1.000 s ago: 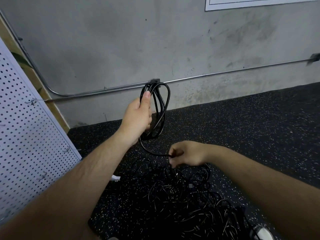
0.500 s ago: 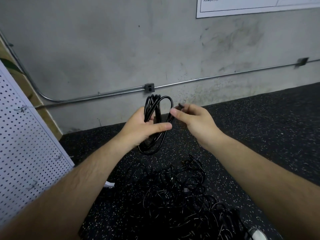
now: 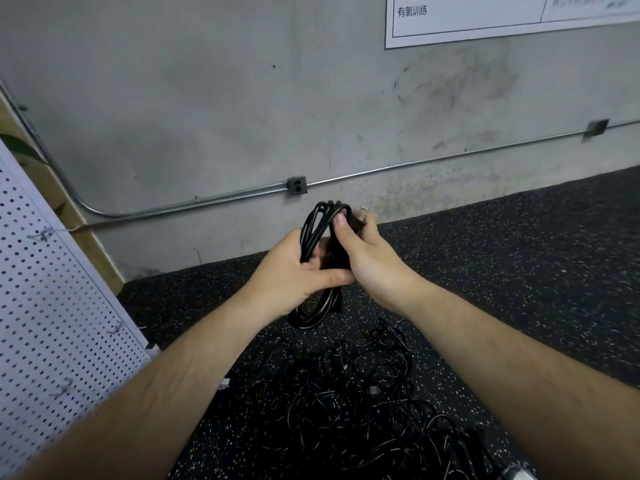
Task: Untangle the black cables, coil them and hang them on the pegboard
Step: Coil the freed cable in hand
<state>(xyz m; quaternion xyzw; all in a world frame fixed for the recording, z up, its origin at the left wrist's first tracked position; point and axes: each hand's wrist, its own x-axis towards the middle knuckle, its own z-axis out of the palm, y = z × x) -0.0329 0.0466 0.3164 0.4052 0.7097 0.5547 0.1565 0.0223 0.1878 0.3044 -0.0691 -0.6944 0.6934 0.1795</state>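
Note:
A coiled black cable (image 3: 313,306) hangs upright between both hands above the floor. My left hand (image 3: 291,271) grips the coil around its middle, thumb across the front. My right hand (image 3: 367,258) closes on the coil's upper right side and pinches the cable's plug end (image 3: 362,216) near the top. Below, a tangled heap of black cables (image 3: 363,403) lies on the speckled black floor. The white pegboard (image 3: 45,306) leans at the left, with several small metal hooks (image 3: 116,329) on it.
A grey concrete wall stands behind, with a metal conduit (image 3: 207,200) and a junction box (image 3: 296,185) low on it. A white poster (image 3: 502,15) hangs at the top right. A small white object (image 3: 517,474) lies at the heap's lower right edge.
My right hand rose from the floor heap with the cable's loose end and closed against the coil. The left hand lowered the coil slightly and kept its grip.

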